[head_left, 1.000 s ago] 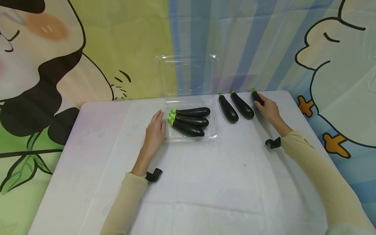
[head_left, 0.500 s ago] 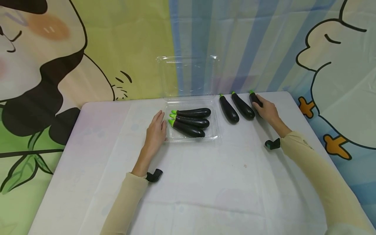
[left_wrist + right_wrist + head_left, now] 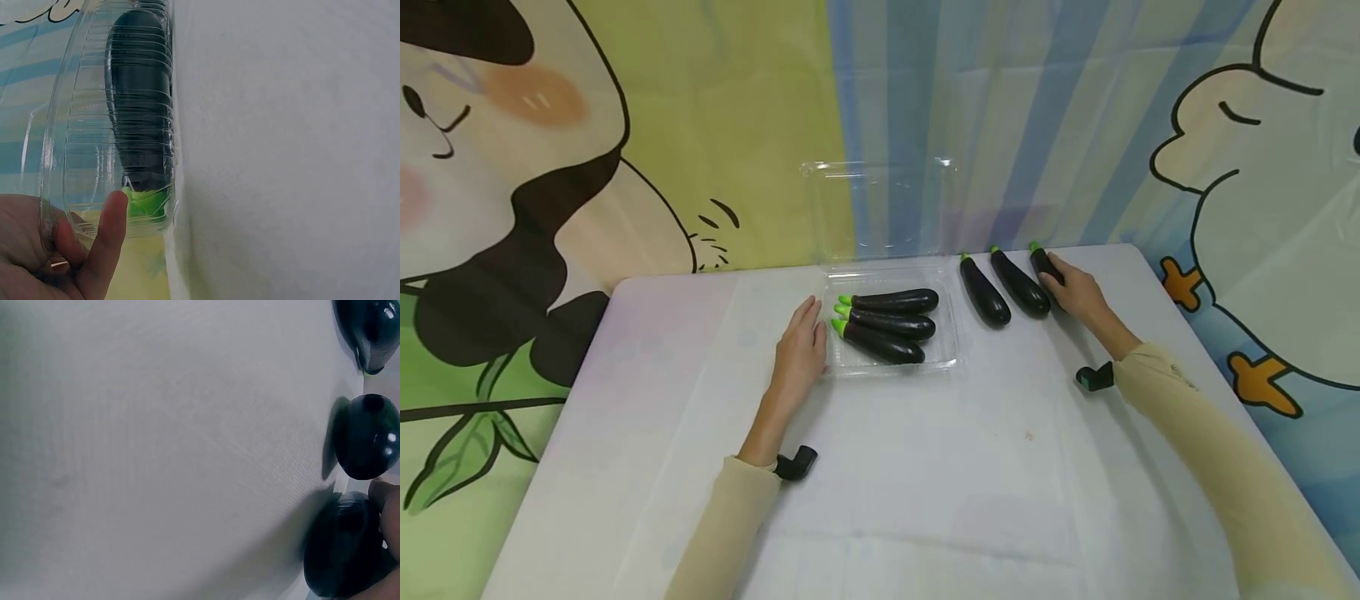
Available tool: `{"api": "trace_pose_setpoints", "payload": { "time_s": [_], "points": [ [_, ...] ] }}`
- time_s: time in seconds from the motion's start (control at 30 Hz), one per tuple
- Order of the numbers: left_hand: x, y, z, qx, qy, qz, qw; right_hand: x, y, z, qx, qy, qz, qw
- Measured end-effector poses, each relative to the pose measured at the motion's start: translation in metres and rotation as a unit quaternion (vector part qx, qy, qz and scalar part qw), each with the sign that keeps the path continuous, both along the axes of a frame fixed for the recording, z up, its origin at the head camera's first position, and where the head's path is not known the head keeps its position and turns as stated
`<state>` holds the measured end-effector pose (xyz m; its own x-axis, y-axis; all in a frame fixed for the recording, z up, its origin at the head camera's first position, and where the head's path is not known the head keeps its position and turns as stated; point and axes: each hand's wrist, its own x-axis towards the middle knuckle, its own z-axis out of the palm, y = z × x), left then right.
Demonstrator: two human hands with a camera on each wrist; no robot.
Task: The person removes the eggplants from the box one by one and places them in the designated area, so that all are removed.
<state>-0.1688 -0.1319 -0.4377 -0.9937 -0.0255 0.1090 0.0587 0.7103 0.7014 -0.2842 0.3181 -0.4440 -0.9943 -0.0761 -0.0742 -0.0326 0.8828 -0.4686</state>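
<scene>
A clear plastic clamshell box [image 3: 951, 354] stands on the table with its lid raised, and three dark eggplants [image 3: 891, 325] with green stem ends lie side by side in it. My left hand [image 3: 800, 350] rests against the box's left side. In the left wrist view, a finger [image 3: 107, 240] touches the ribbed wall near an eggplant's green end. To the right of the box lie two more eggplants, a nearer one [image 3: 985, 293] and another [image 3: 1018, 285]. My right hand [image 3: 1078, 290] grips a third eggplant [image 3: 1043, 262] beside them, covering its thick end in the head view.
A white cloth covers the table [image 3: 910, 475]. The clear lid [image 3: 883, 208] leans up before a printed backdrop [image 3: 760, 125] along the table's back edge. A small black wrist camera [image 3: 796, 463] sits at the left wrist, and another camera [image 3: 1094, 377] at the right.
My right hand has shifted slightly left with its eggplant, closer to the two beside it. The left hand stays at the box. The head view has tilted up a little.
</scene>
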Motion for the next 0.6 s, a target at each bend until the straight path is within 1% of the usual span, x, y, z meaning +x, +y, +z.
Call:
{"api": "trace_pose_setpoints", "payload": {
  "time_s": [0.27,0.33,0.47,0.53,0.6],
  "points": [
    [-0.0012,0.0001,0.0010,-0.002,0.026,-0.005,0.9997,-0.0028,-0.0005,0.0007,0.006,0.007,0.019,0.9998],
    [-0.0016,-0.0001,0.0014,-0.002,0.027,-0.005,0.9996,-0.0036,-0.0003,0.0012,0.009,0.007,0.023,0.9997],
    [-0.0012,-0.0005,0.0012,0.000,0.019,-0.001,0.9998,-0.0037,0.0003,0.0018,0.010,0.002,0.028,0.9996],
    [-0.0004,0.0000,0.0011,0.002,0.013,0.002,0.9999,-0.0014,0.0002,0.0030,0.012,0.018,0.015,0.9996],
    [0.0001,0.0005,0.0002,0.003,0.009,-0.001,1.0000,0.0025,-0.0013,0.0057,0.013,0.058,-0.007,0.9982]
  ]
}}
